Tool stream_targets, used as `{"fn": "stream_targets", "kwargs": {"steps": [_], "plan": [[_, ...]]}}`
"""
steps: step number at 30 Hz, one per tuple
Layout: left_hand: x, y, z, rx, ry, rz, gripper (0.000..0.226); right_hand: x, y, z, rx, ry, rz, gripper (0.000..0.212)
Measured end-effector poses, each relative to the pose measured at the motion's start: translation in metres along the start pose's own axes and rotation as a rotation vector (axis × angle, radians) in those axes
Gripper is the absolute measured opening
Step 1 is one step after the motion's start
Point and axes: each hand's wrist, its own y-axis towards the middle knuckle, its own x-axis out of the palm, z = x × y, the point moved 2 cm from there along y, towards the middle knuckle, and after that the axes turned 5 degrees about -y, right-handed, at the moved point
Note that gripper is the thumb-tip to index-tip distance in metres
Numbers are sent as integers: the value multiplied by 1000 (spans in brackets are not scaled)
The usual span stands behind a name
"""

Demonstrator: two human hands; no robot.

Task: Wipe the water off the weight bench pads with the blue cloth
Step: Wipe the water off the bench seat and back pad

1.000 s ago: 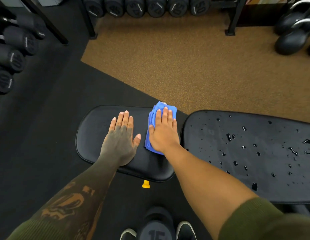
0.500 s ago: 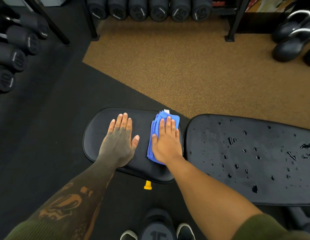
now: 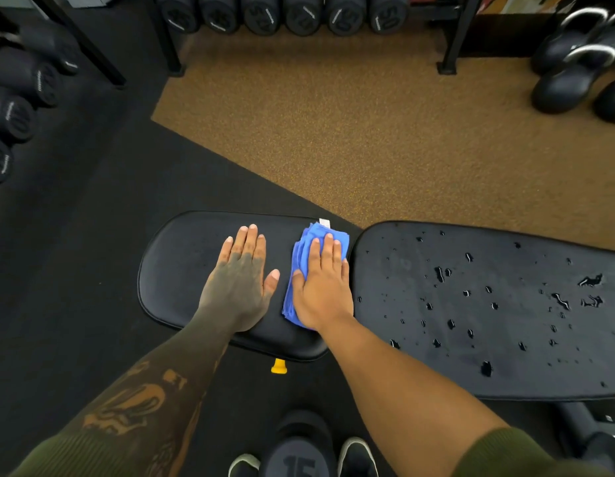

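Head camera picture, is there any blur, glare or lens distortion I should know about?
Head view: wide-angle bending at the edges; the dumbbell rack looks soft; water drops on the long pad glint; both hands and the blue cloth are sharp.

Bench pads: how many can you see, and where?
2. The small seat pad lies left, under both hands and the blue cloth. The long back pad, dotted with water, lies right, running out of frame. None seems hidden.

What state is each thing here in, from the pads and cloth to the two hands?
Small pad: looks dry.
Long pad: covered with water drops.
Blue cloth: folded, flat on small pad.
Right hand: flat, pressing the cloth.
Left hand: flat, empty, on small pad.
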Motion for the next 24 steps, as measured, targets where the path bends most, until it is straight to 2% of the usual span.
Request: {"fn": "stream_targets", "kwargs": {"steps": [4,11,19,24], "plan": [[4,5,13,10,3,-4,82,-2,4,-6,9,-28,3,68],[7,5,27,5,15,-10,77,2,-26,-5,-178,-25,-38,66],[15,-11,30,-12,21,-20,78,-3,-9,4,-88,22,-54,66],[23,-17,25,-1,8,-15,72,5,-33,-2,-206,66,-21,62]]}}
